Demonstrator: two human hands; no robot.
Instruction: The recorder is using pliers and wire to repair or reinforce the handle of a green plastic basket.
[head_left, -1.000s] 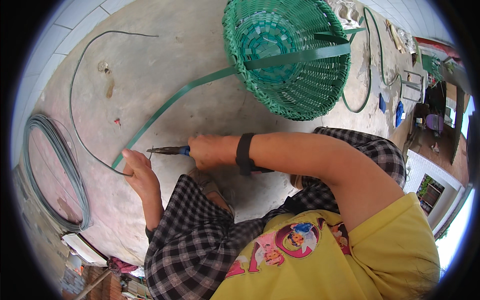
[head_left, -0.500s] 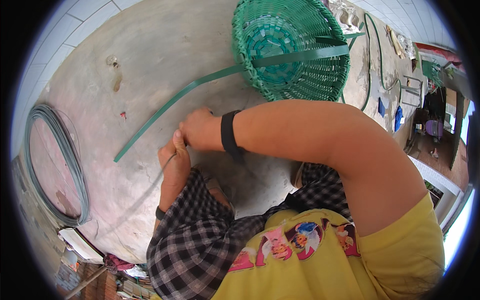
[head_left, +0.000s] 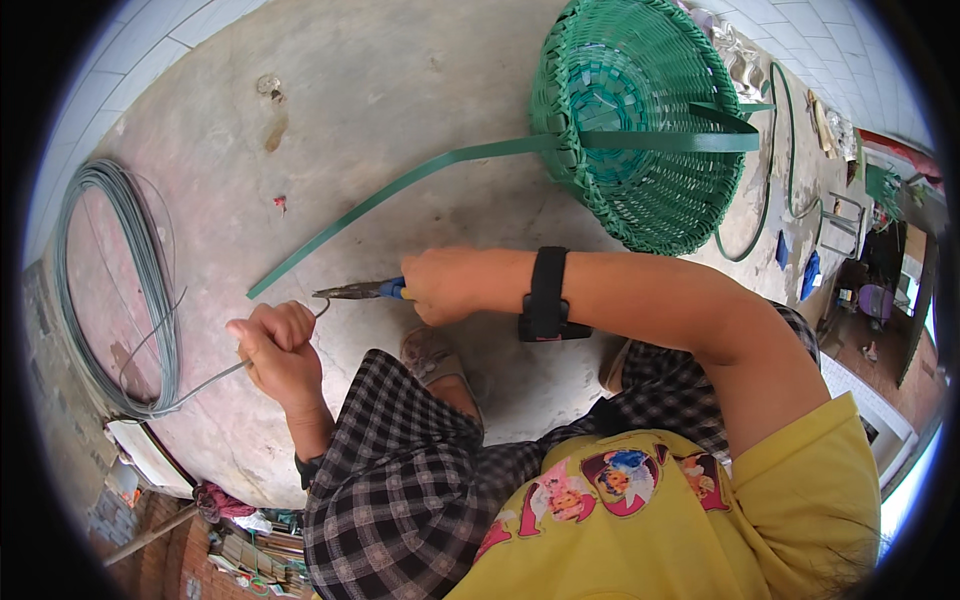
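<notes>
My left hand [head_left: 280, 350] is closed around a grey wire [head_left: 215, 379]. The wire's short end curves up in a hook past my fingers, and its other end runs back toward a coil. In my right hand [head_left: 445, 285] is a pair of pliers [head_left: 352, 290] with dark jaws and blue handles. The jaws point left and lie right by the hooked wire end; I cannot tell whether they grip it. Beyond my hands, a green woven basket [head_left: 650, 225] rests tilted with its opening toward me. A flat green strap [head_left: 400, 180] runs across its mouth and out over the floor.
The wire coil [head_left: 165, 300] lies on the concrete floor [head_left: 370, 90] at the left. Green strips [head_left: 770, 190] and a metal frame [head_left: 842, 225] lie at the right. My shoe [head_left: 430, 352] is just below the pliers. Bundled things lie at the lower left.
My hands were together and have moved apart, the left toward the lower left, the right to the right. The pliers and the hooked wire end now show. The basket appears farther right in view.
</notes>
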